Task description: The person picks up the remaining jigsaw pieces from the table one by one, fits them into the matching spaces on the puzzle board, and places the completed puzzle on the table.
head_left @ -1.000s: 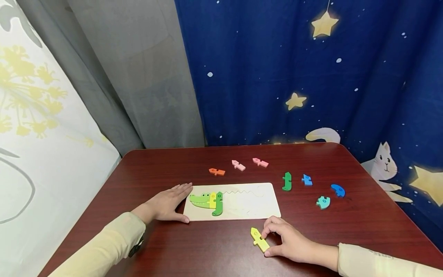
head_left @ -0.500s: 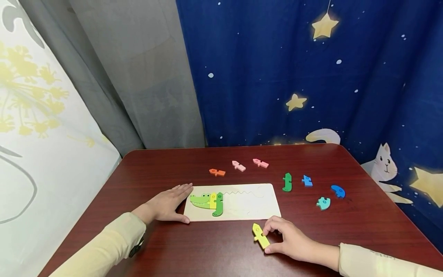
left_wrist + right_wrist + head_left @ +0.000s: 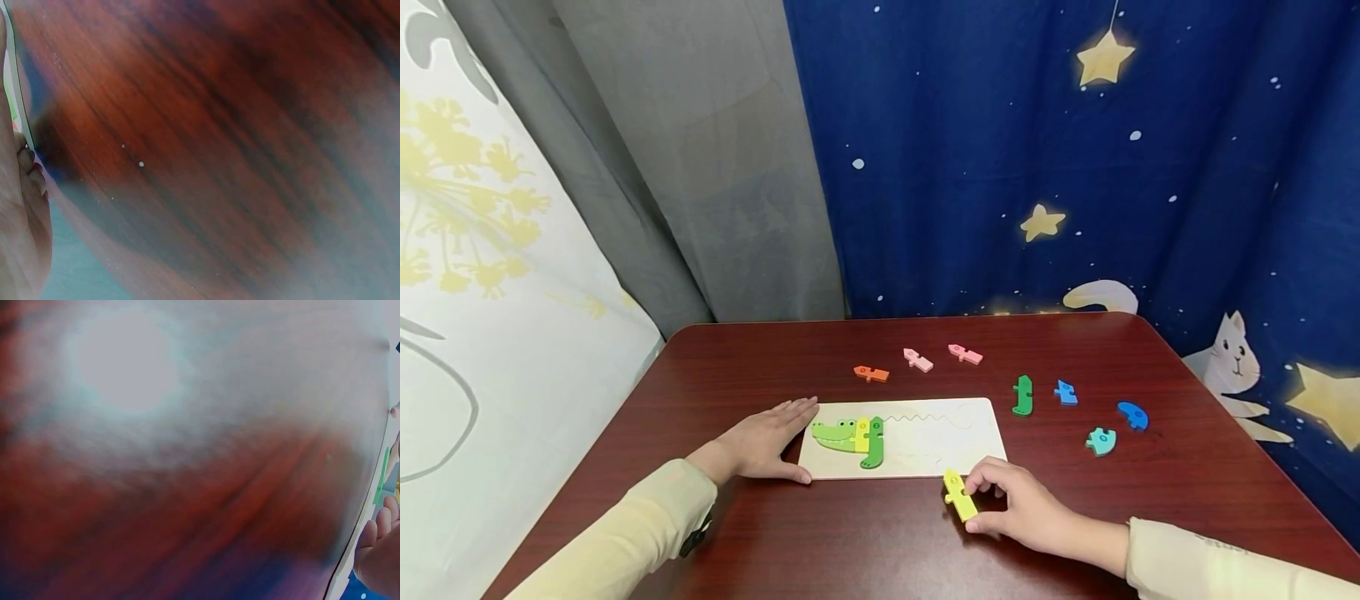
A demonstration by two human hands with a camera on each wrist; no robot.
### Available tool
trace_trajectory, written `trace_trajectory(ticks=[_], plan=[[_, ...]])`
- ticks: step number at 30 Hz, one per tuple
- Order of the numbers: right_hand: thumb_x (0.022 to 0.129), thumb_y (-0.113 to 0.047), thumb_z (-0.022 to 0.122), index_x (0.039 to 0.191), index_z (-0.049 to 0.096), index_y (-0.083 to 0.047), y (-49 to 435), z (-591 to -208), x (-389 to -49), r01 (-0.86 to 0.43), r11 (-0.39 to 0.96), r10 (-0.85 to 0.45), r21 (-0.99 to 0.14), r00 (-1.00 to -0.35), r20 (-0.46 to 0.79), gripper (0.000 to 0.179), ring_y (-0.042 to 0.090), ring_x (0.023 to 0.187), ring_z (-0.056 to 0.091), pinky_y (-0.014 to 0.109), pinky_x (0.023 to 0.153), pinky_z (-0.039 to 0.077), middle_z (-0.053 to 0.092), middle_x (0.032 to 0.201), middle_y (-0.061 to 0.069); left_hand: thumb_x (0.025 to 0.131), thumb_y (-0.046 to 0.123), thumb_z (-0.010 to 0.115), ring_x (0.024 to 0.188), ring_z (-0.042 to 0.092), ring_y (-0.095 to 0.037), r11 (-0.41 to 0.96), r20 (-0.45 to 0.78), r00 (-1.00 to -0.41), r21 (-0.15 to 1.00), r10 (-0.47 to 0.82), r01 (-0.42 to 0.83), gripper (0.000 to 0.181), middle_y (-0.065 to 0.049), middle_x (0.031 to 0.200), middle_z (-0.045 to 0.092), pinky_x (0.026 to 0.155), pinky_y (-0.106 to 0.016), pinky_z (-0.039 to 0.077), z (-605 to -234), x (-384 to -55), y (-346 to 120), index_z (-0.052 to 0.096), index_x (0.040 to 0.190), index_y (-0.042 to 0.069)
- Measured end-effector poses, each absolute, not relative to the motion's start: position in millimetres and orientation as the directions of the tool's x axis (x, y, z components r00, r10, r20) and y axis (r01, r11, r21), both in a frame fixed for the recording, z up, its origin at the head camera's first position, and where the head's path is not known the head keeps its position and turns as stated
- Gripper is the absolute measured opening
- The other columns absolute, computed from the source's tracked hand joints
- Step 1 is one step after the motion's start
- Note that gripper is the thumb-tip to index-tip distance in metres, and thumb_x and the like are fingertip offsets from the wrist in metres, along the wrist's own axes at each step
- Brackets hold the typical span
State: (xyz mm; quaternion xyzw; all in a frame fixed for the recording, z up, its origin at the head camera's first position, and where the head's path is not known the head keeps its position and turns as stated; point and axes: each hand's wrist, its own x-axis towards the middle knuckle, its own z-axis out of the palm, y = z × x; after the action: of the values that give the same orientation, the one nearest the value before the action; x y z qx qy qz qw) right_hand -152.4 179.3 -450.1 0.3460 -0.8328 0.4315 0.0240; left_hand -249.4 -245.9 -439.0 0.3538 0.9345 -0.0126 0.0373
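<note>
I see the right hand [image 3: 1022, 508] pinching a yellow piece [image 3: 958, 497]; the left hand [image 3: 763, 443], fingers extended, rests at the pale board [image 3: 925, 442]'s left edge.

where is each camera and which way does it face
Head: on the head, facing forward and down at the table, board and held yellow piece; left hand, right hand, sleeves show.
Left wrist: on that wrist, facing the table; left hand partly shows.
Right wrist: on that wrist, facing the table; right hand partly shows.
Both wrist views share the table.
</note>
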Motion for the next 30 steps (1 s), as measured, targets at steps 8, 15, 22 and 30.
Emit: trace_trajectory(ticks=[8, 15, 22, 30], plan=[[0.075, -0.017, 0.085, 0.093, 0.062, -0.02, 171.2, -441.9, -164.7, -0.611, 0.404, -0.511, -0.681, -0.768, 0.386, 0.029, 0.017, 0.08, 0.055, 0.029, 0.068, 0.048, 0.061, 0.087, -0.003, 0.077, 0.087, 0.04, 0.145, 0.018, -0.024, 0.748, -0.086, -0.745, -0.008, 0.661, 0.664, 0.115, -0.009, 0.16, 0.018, 0.115, -0.04, 0.023, -436.5, -249.8, -245.0, 0.021, 0.155, 0.005], [0.073, -0.016, 0.086, 0.093, 0.063, -0.02, 161.9, -435.3, -175.6, -0.602, 0.424, -0.479, -0.677, -0.783, 0.396, 0.031, 0.021, 0.08, 0.056, 0.032, 0.069, 0.05, 0.062, 0.088, 0.0, 0.076, 0.086, 0.041, 0.145, 0.019, -0.026, 0.747, -0.088, -0.744, 0.002, 0.663, 0.665, 0.115, -0.01, 0.16, 0.018, 0.115, -0.041, 0.022, -436.6, -248.6, -245.4, 0.021, 0.155, 0.004], [0.072, -0.017, 0.087, 0.093, 0.064, -0.018, 151.6, -433.3, -189.4, -0.587, 0.442, -0.438, -0.678, -0.801, 0.408, 0.031, 0.021, 0.081, 0.056, 0.032, 0.069, 0.049, 0.062, 0.088, 0.001, 0.077, 0.085, 0.044, 0.144, 0.023, -0.028, 0.733, -0.054, -0.732, 0.003, 0.68, 0.68, 0.114, -0.012, 0.158, 0.023, 0.114, -0.042, 0.026, -438.6, -248.4, -245.9, 0.026, 0.153, 0.002], [0.074, -0.02, 0.086, 0.093, 0.066, -0.015, 139.7, -427.9, -199.8, -0.521, 0.468, -0.393, -0.714, -0.846, 0.36, 0.029, 0.025, 0.085, 0.056, 0.034, 0.072, 0.05, 0.063, 0.09, 0.005, 0.076, 0.087, 0.042, 0.145, 0.02, -0.026, 0.745, -0.082, -0.742, 0.004, 0.665, 0.667, 0.116, -0.011, 0.159, 0.02, 0.115, -0.04, 0.023, -436.7, -248.9, -245.4, 0.023, 0.154, 0.004]])
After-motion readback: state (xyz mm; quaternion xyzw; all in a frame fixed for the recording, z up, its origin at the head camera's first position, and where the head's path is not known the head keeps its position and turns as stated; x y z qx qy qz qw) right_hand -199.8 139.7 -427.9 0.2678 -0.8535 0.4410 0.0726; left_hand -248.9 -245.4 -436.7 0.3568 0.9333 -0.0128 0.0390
